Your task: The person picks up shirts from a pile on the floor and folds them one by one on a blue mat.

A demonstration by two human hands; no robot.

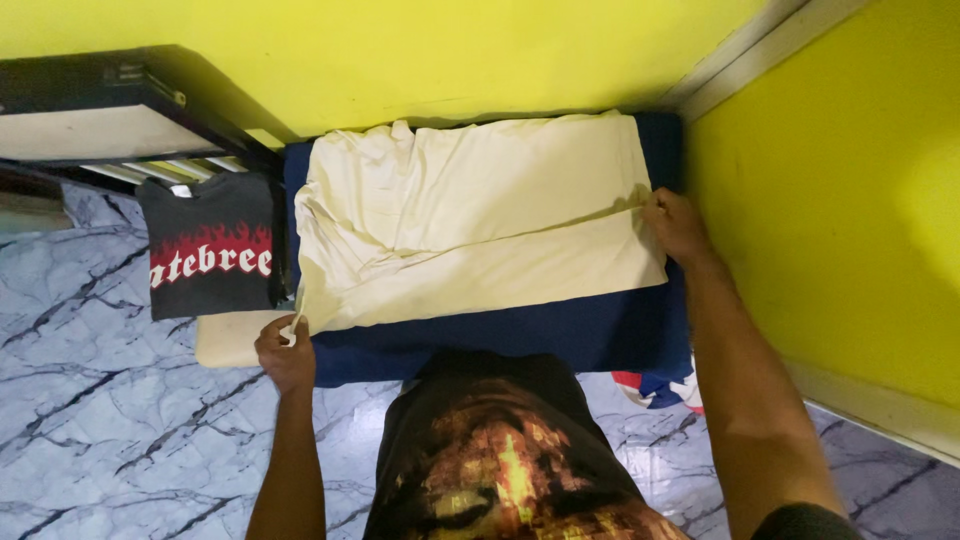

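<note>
Left hand, at 8 o'clock, pinches the cream garment corner; right hand, at 3 o'clock, grips its edge on the navy pad.

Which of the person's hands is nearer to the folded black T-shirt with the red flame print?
Left. The left hand grips the cream cloth just below the black T-shirt; the right hand is across the cloth.

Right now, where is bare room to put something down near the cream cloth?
A bare strip of the navy surface lies below the cream cloth, between the left hand and right hand. The dark folded shirt crowds the left side.
</note>
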